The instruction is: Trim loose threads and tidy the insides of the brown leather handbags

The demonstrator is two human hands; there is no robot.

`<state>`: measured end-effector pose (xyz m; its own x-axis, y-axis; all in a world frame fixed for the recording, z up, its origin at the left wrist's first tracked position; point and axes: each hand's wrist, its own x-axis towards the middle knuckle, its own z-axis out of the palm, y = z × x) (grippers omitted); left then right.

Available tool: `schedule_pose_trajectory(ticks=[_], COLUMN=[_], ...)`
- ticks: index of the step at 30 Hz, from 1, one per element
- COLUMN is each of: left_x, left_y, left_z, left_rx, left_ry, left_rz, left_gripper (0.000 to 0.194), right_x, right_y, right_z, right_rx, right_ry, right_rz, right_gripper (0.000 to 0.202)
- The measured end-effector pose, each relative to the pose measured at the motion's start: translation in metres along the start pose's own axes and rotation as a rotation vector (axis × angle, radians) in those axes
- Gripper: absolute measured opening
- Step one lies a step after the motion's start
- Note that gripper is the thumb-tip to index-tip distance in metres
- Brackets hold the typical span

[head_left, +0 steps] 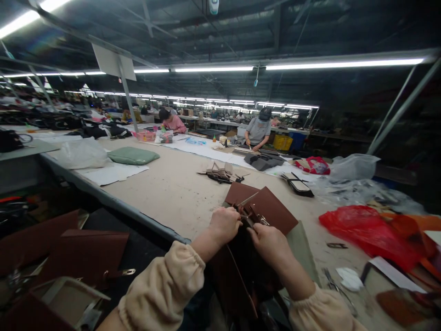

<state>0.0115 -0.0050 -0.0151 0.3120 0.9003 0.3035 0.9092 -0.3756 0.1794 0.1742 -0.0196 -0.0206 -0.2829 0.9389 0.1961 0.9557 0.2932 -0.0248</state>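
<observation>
A brown leather-like bag [236, 280] lies at the table's near edge, its wide brown flap [275, 207] spread away from me. My left hand [225, 225] is closed in a pinch at the bag's middle; what its fingertips grip is too small to make out. Beside it, my right hand [270, 241] is closed on the bag near a narrow strap. A shiny metal clasp [263, 220] sits just beyond the right fingers. From between the hands a thin pointed strip [248, 198] sticks up to the right. The bag's dark inside is mostly in shadow.
More brown bag pieces [89, 253] are stacked at lower left. Several thin strips [220, 173] lie beyond the flap. To the right are a red plastic bag [365, 230], scissors [336, 285] and thread snips [336, 245]. A co-worker [258, 131] works across the table.
</observation>
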Motion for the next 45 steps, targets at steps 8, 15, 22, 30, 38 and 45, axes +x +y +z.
schedule_pose_trajectory(ticks=[8, 15, 22, 30, 38, 45], left_x=[0.004, 0.001, -0.003, 0.0, 0.001, 0.004], left_y=[0.0, -0.003, -0.007, -0.005, -0.008, -0.009], left_z=[0.005, 0.005, 0.004, 0.003, 0.006, 0.007], left_rx=[-0.022, -0.072, -0.109, -0.094, -0.085, -0.085], left_ry=[0.019, 0.027, 0.051, 0.018, 0.04, 0.005], left_rz=[-0.06, -0.002, 0.053, -0.01, -0.01, -0.059], left_gripper=[0.02, 0.019, 0.019, 0.016, 0.014, 0.015], right_x=[-0.001, 0.014, 0.027, 0.03, 0.035, 0.035], right_y=[0.006, 0.011, 0.011, 0.01, 0.006, -0.004], right_z=[0.002, 0.004, 0.007, 0.005, 0.01, 0.012], right_rx=[0.106, 0.173, 0.253, 0.209, 0.142, 0.086], right_ry=[0.018, 0.037, 0.053, 0.044, 0.055, 0.089], right_rz=[-0.009, -0.078, -0.17, -0.215, -0.196, -0.151], right_gripper=[0.039, 0.031, 0.022, 0.03, 0.034, 0.033])
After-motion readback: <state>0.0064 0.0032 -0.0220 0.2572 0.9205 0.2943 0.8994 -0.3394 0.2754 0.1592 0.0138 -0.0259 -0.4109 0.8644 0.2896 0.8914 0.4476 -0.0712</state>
